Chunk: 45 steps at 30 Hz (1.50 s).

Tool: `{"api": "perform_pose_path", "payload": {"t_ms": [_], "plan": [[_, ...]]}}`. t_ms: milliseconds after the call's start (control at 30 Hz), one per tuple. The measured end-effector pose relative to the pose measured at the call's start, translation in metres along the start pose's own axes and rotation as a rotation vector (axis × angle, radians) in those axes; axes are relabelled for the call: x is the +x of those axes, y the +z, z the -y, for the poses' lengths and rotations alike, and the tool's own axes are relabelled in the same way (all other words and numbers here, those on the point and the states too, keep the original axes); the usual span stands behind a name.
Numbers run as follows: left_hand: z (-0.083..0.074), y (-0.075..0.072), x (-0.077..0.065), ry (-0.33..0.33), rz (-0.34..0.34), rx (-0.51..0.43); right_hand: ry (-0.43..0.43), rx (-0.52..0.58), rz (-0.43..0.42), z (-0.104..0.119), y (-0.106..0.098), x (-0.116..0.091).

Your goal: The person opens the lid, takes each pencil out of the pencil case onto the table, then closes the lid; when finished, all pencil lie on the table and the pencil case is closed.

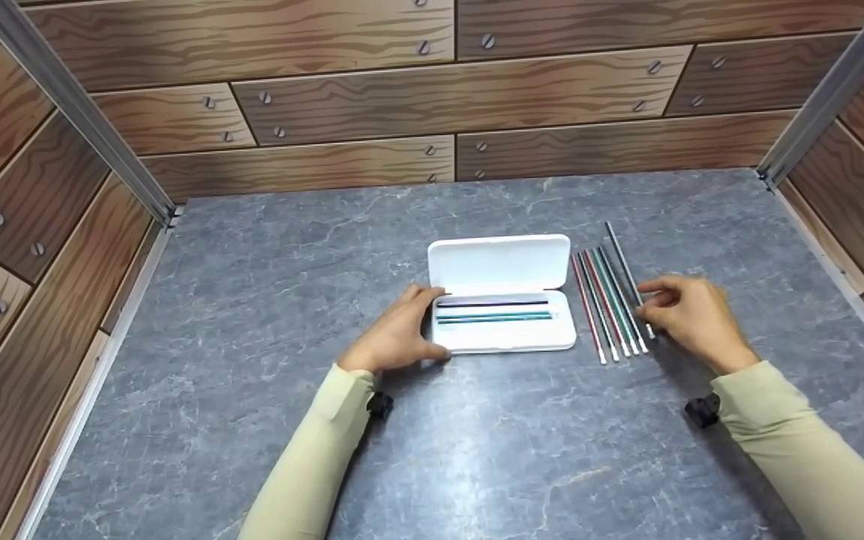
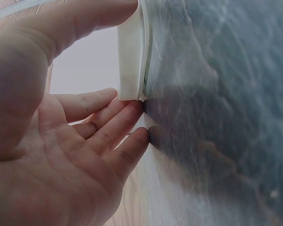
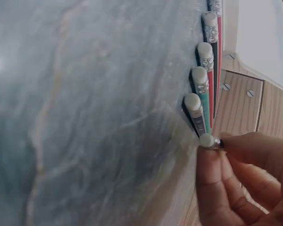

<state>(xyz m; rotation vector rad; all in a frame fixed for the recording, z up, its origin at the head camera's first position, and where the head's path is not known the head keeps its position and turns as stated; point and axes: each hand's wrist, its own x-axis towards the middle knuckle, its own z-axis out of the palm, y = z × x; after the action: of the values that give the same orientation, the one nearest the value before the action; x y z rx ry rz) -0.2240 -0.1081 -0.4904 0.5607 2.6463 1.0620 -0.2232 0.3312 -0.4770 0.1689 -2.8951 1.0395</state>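
A white pencil case [image 1: 511, 337] lies on the table with its lid [image 1: 499, 264] raised. Inside it are a dark purple pencil [image 1: 492, 304] and teal pencils [image 1: 493, 318]. My left hand [image 1: 400, 330] grips the case's left end, thumb at the near corner and fingers at the hinge side. To the right of the case, my right hand [image 1: 694, 315] pinches a dark pencil [image 1: 622, 259] near its white eraser [image 3: 206, 140] between thumb and fingers. Beside it lies a slanted row of red, black and green pencils [image 1: 588, 309], erasers towards me.
A grey marbled table [image 1: 462, 450] lies under everything. Wood-patterned walls [image 1: 372, 105] close it in at the back and both sides, with metal posts [image 1: 87, 120] at the far corners.
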Motion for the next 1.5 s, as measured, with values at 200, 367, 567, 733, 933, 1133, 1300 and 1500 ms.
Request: {"api": "perform_pose_path", "payload": {"t_ms": [200,367,567,733,933,1133,1300,1500], "plan": [[0.000,0.001,0.000,0.004,0.004,-0.003,0.079,-0.014,0.062,-0.002,0.001,-0.001],[0.000,0.001,0.000,-0.006,0.005,-0.003,0.100,-0.018,0.073,-0.001,0.001,-0.002],[0.000,0.000,-0.001,-0.003,-0.001,-0.012,0.134,-0.002,0.104,0.000,0.001,-0.004],[0.000,0.000,0.001,0.007,-0.003,-0.010,0.148,-0.005,0.099,0.000,0.002,-0.006],[0.000,0.000,0.000,0.011,-0.006,0.001,0.146,0.019,0.053,0.003,0.003,-0.005],[0.000,-0.001,-0.001,-0.018,0.010,-0.003,0.029,-0.031,-0.063,0.024,0.008,0.006],[0.001,-0.001,-0.002,-0.018,0.003,-0.004,-0.185,-0.026,-0.044,0.053,0.026,0.020],[0.000,0.000,0.000,-0.007,0.004,-0.014,-0.472,-0.104,0.120,0.078,0.054,0.031]]}}
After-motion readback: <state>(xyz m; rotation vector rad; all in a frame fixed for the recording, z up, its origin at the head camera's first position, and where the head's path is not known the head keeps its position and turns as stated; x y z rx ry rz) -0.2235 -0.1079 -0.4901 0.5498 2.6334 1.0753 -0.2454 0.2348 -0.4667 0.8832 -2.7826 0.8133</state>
